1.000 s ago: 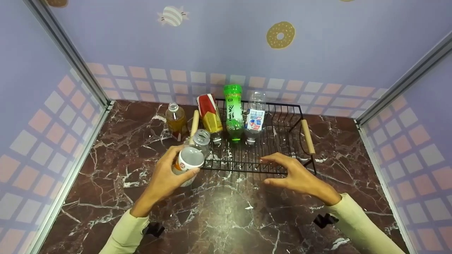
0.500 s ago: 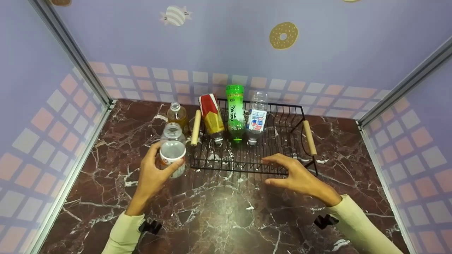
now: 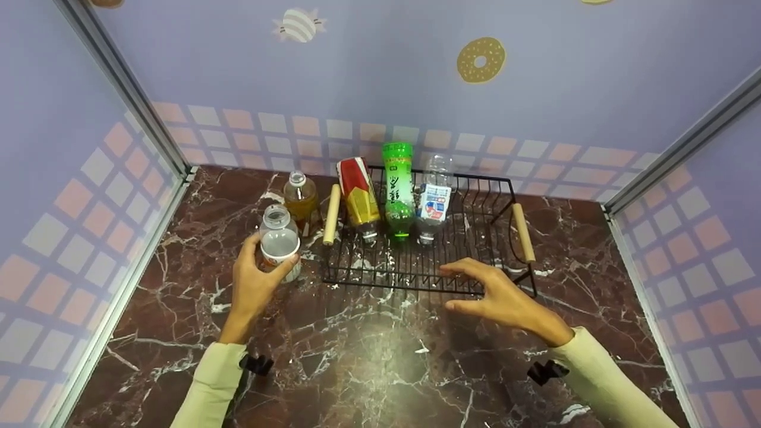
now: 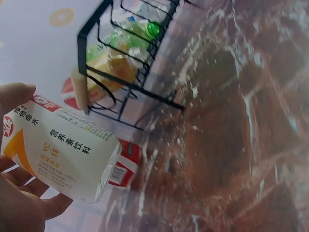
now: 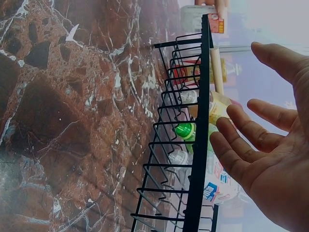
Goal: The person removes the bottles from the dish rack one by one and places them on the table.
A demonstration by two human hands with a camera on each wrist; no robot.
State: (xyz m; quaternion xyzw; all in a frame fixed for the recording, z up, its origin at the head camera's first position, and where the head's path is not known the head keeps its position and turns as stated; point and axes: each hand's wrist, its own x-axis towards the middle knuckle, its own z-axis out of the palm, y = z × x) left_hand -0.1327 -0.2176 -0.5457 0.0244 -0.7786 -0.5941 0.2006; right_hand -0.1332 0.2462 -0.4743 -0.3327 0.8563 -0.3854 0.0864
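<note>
My left hand (image 3: pixel 255 282) grips an uncapped clear bottle (image 3: pixel 280 244) left of the black wire rack (image 3: pixel 410 289). The bottle is upright in the head view; its white label (image 4: pixel 63 150) with an orange patch fills much of the left wrist view. Just behind it stands an amber bottle (image 3: pixel 302 201), also uncapped. My right hand (image 3: pixel 499 295) holds nothing, its fingers spread and relaxed over the rack's front right part. Inside the rack lean a bottle with a red and yellow label (image 3: pixel 359 196), a green bottle (image 3: pixel 399 184) and a clear bottle with a white-blue label (image 3: pixel 435 203), necks toward me.
The rack has a wooden handle (image 3: pixel 332 214) on the left and another wooden handle (image 3: pixel 523 232) on the right. Dark marbled tabletop (image 3: pixel 368 356) spreads in front of it. A lilac wall (image 3: pixel 380 77) with checkered trim stands behind, with panels at both sides.
My left hand has carried the clear bottle leftward and back, from the rack's front left corner to a spot in front of the amber bottle. My right hand has stayed put.
</note>
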